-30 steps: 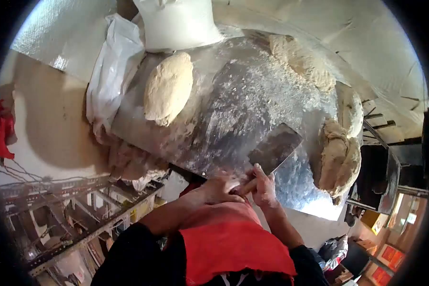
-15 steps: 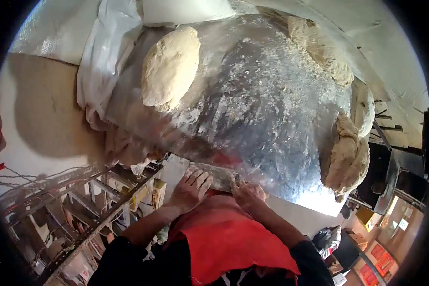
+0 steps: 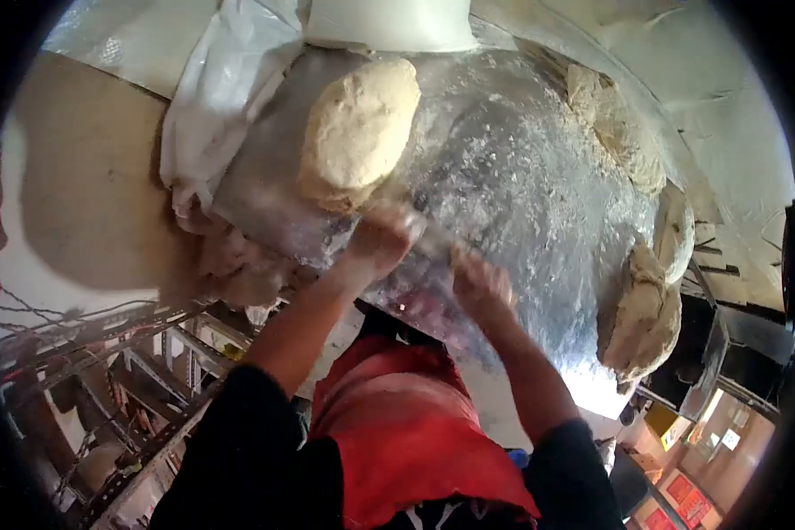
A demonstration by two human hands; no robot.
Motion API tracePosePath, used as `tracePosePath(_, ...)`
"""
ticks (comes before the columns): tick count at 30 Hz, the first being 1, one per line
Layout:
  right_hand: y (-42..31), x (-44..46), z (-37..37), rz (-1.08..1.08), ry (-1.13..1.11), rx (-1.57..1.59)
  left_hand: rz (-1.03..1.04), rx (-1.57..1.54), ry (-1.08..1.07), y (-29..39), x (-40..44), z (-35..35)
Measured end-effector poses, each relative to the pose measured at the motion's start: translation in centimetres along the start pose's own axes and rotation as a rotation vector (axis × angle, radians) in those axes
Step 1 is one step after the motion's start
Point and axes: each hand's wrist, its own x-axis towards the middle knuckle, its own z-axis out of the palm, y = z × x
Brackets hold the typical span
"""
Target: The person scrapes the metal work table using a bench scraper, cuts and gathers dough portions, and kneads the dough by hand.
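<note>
Across the floured metal worktop, both of my hands grip a flat scraper, blurred by motion. My left hand is closed around its left end, just below a large lump of dough. At the other end, the fingers of my right hand are curled shut on it, over the middle of the worktop. Its lower edge and its contact with the surface are hard to make out. Flour and small dough scraps streak the metal around it.
More dough lumps lie along the right side, and a long piece lies at the far right. A white plastic sheet hangs over the left edge. A rusty metal rack stands at lower left, beside my red apron.
Both hands have moved forward with the scraper, from the worktop's near edge to its middle, close to the large dough lump. The camera view has shifted slightly.
</note>
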Motion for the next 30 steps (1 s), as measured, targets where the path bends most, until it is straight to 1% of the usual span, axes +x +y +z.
tracePosePath(1,-2.0,-1.1,0.6,-0.013,-0.106,-0.018,0.095,0.11,0.043,0.9,-2.7,-2.1)
tracePosePath(2,-3.9,-2.1,1.1,-0.029,-0.213,-0.034,0.085,0.139,0.025,1.5,-5.4,-4.3)
tracePosePath(3,-5.3,-3.3,1.1,-0.081,-0.262,-0.109,0.08,0.156,0.003,2.2,-7.8,-5.7)
tracePosePath(4,-6.7,-4.5,1.1,-0.137,-0.307,-0.181,0.092,0.146,-0.005,2.5,-9.6,-5.8)
tracePosePath(5,-6.8,-5.3,2.5,-0.28,-0.235,-0.073,0.0,0.169,-0.106,3.1,-11.6,-5.4)
tracePosePath(6,-6.9,-5.0,2.8,-0.355,-0.196,-0.015,-0.097,0.2,-0.206,3.1,-12.6,-5.1)
tracePosePath(7,-7.1,-4.7,2.8,-0.432,-0.159,0.04,-0.098,0.201,-0.21,2.6,-11.4,-4.8)
tracePosePath(9,-5.8,-4.0,1.6,-0.046,-0.045,0.04,-0.057,0.069,-0.188,2.3,-7.3,-2.5)
tracePosePath(11,-3.2,-2.1,-0.1,0.127,-0.191,-0.013,0.051,0.041,-0.065,1.4,-2.3,0.9)
tracePosePath(12,-2.1,-0.1,-0.9,0.22,-0.201,0.02,0.053,0.033,-0.053,1.7,-0.7,1.5)
tracePosePath(13,-1.8,-0.1,-1.4,0.219,-0.192,0.008,-0.054,0.003,-0.179,1.8,0.7,1.8)
tracePosePath(14,-1.8,-0.3,-2.1,0.208,-0.132,0.019,-0.168,-0.024,-0.304,1.7,1.5,1.7)
tracePosePath(15,-2.6,-1.1,-2.5,0.197,-0.083,0.032,-0.177,-0.015,-0.29,1.4,0.9,1.1)
tracePosePath(16,-3.5,-1.8,-3.0,0.186,-0.035,0.045,-0.059,0.023,-0.175,1.6,-0.8,0.1)
tracePosePath(17,-2.9,-2.8,-0.2,0.124,-0.026,0.105,0.065,0.055,-0.07,2.2,-3.0,-0.7)
tracePosePath(18,-3.5,-4.8,2.1,0.039,0.037,0.124,0.034,0.037,-0.078,2.8,-5.9,-1.1)
tracePosePath(19,-3.8,-5.3,2.4,0.0,0.063,0.134,0.006,0.014,-0.085,3.3,-8.3,-0.8)
tracePosePath(20,-4.1,-5.8,2.7,-0.04,0.088,0.143,-0.022,0.024,-0.149,3.7,-9.4,-0.2)
tracePosePath(21,-4.1,-5.3,1.4,-0.004,-0.035,0.122,-0.038,0.022,-0.162,3.7,-8.8,-0.3)
tracePosePath(22,-3.8,-4.4,0.4,0.035,-0.152,0.099,-0.011,0.072,-0.112,3.1,-6.4,-0.3)
tracePosePath(23,-2.7,-2.6,1.8,0.044,-0.009,0.041,0.027,0.121,-0.054,2.4,-4.0,0.1)
tracePosePath(24,-3.1,-0.8,-0.9,0.102,-0.045,0.058,0.004,0.039,-0.06,1.7,-2.1,1.1)
tracePosePath(25,-3.2,-0.3,-2.5,0.125,-0.059,0.058,-0.021,0.086,-0.201,1.4,0.2,0.6)
tracePosePath(26,-3.2,0.2,-4.0,0.148,-0.073,0.058,-0.029,0.08,-0.201,1.4,0.4,0.4)
tracePosePath(27,-3.0,-0.1,-4.2,0.049,-0.061,0.05,-0.042,0.083,-0.206,1.1,0.5,0.1)
tracePosePath(28,-3.0,-0.7,-3.9,-0.049,-0.051,0.051,0.013,0.06,-0.173,0.8,-0.7,-1.3)
tracePosePath(29,-3.8,-1.7,-2.9,-0.086,-0.146,0.046,0.071,0.029,-0.149,1.0,-3.1,-3.3)
tracePosePath(30,-5.6,-2.4,-1.1,-0.117,-0.275,0.032,0.021,0.02,-0.094,1.7,-5.6,-4.9)
